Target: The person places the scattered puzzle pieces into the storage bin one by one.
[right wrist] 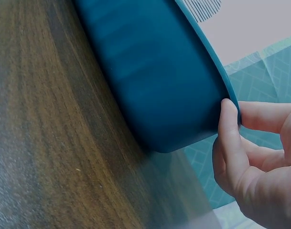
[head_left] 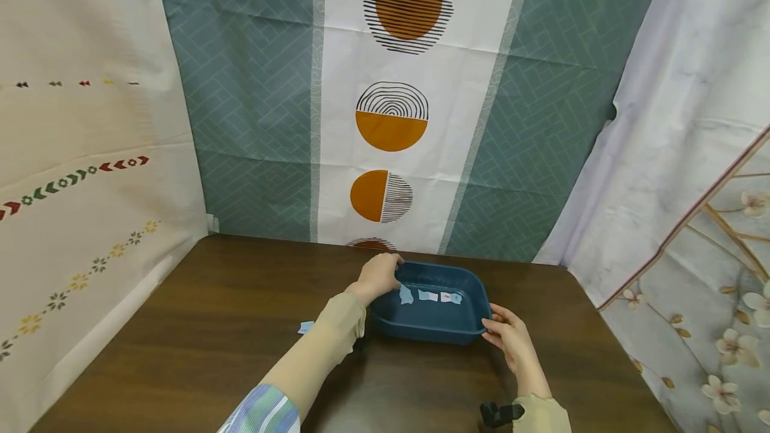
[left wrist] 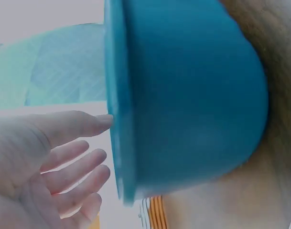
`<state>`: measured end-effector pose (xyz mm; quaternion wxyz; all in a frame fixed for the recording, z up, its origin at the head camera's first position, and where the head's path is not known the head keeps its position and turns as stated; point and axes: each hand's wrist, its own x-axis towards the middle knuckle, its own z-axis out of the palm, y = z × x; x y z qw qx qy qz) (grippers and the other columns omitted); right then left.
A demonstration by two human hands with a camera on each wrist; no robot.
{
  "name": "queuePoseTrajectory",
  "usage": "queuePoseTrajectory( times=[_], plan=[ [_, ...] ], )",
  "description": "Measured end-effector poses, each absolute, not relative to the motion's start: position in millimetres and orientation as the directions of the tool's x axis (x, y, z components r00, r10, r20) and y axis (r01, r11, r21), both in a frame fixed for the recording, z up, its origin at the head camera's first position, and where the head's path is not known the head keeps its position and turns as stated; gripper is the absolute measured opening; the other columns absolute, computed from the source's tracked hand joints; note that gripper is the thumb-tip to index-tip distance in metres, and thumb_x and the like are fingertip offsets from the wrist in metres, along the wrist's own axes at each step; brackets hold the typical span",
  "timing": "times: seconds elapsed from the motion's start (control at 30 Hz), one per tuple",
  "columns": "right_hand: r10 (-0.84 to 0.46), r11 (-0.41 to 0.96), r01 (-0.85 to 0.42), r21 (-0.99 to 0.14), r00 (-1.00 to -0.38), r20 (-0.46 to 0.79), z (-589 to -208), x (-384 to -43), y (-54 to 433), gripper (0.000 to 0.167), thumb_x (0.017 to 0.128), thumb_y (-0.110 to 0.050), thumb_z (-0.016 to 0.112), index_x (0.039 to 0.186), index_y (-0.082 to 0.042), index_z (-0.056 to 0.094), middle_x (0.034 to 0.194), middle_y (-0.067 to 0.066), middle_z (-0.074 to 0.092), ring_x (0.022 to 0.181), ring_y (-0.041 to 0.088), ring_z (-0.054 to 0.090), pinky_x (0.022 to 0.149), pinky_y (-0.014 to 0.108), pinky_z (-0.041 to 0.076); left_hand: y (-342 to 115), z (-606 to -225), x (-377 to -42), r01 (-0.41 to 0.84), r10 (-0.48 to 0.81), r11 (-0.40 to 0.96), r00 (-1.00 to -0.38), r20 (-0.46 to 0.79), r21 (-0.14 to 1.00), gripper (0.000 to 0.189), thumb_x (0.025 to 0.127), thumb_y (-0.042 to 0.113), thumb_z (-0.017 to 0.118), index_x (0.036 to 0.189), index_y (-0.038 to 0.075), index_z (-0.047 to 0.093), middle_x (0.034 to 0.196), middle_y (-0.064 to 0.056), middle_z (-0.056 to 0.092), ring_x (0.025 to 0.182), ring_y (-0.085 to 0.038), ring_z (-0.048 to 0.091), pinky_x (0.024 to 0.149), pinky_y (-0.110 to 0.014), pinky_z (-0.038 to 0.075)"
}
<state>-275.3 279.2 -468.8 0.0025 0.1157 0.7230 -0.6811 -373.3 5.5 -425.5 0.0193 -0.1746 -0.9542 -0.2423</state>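
Striped sleeve [head_left: 267, 411] nearest, left arm [head_left: 319, 356] outstretched. Left hand [head_left: 377, 275], loosely open, touches the basin's [head_left: 421, 333] left-end rim by thumb. Right hand [head_left: 510, 338] pinches its right-end rim.

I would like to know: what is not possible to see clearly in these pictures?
Head view: markings on the small pieces inside the blue tray, too small to read.
Head view: right end of the loose piece on the table, hidden by the left arm.
Left wrist view: the tray's inside, hidden by its outer wall.
Right wrist view: the tray's far end, cut off by the top edge.
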Motion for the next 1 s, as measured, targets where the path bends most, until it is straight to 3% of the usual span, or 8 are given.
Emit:
queuePoseTrajectory(
  times=[0.4,0.7,1.0],
  plan=[
    [0.143,0.056,0.171,-0.984,-0.976,-0.162,-466.1,-272.3,278.8,0.058,0.094,0.002,0.055,0.145,0.012,0.030,0.098,0.004,0.042,0.076,0.005,0.057,0.070,0.016,0.054,-50.2,-420.2,-357.6,0.260,0.216,0.818,-0.966,0.145,0.513,0.052,0.080,0.013,0.080,0.128,0.004,0.061,0.129,-0.016,0.062,0.116,-0.035,0.060,0.092,-0.048,0.052],
    [0.143,0.068,0.174,-0.982,-0.976,-0.163,-467.8,-271.2,280.5,0.057,0.095,0.002,0.054,0.146,0.011,0.030,0.098,0.003,0.043,0.077,0.005,0.060,0.071,0.016,0.054,-92.7,-429.9,-346.7,0.198,0.174,0.833,-0.980,0.095,0.517,0.057,0.080,0.016,0.080,0.131,0.003,0.058,0.130,-0.019,0.061,0.108,-0.039,0.063,0.083,-0.049,0.055],
    [0.142,0.071,0.179,-0.981,-0.975,-0.168,-470.8,-271.7,279.5,0.057,0.095,0.001,0.055,0.146,0.011,0.030,0.095,0.000,0.043,0.078,0.005,0.060,0.071,0.016,0.054,-115.7,-437.3,-334.2,0.196,0.203,0.840,-0.978,0.040,0.506,0.059,0.078,0.018,0.082,0.130,0.001,0.059,0.132,-0.021,0.060,0.113,-0.041,0.060,0.087,-0.052,0.052]
  ],
)
